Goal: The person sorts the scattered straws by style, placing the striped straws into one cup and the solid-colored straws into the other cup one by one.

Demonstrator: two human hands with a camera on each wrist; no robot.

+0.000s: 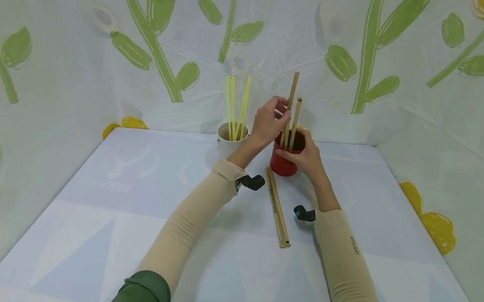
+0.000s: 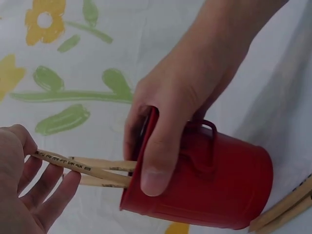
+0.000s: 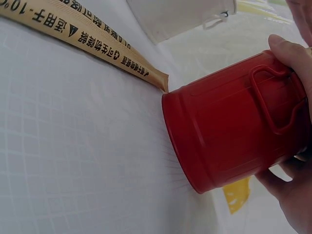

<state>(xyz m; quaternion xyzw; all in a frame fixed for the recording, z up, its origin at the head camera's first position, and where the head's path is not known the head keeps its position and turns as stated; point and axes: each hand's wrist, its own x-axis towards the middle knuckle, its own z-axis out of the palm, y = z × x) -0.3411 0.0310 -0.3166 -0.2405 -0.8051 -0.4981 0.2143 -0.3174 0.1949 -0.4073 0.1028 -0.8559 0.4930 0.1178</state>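
Observation:
My left hand (image 1: 269, 120) is above the red bucket (image 1: 284, 164), pinching a brown paper-wrapped straw (image 2: 68, 163) between thumb and fingertips. The straw's lower end is inside the bucket, beside other wrapped straws (image 1: 296, 119) that lean on the rim. With thumb outside and fingers at the far side, my right hand (image 1: 308, 158) grips the bucket near its rim. The bucket has a wire-like red handle (image 3: 265, 100) on its side. Two more wrapped straws (image 1: 278, 206) lie side by side on the table in front of the bucket, printed with dark text.
To the left of the red bucket stands a white bucket (image 1: 227, 148) with several yellow-green sticks (image 1: 244, 106) upright in it. A pale patterned cloth covers the table (image 1: 141, 236). Behind it hangs a white sheet (image 1: 287, 40) with printed green leaves and yellow flowers.

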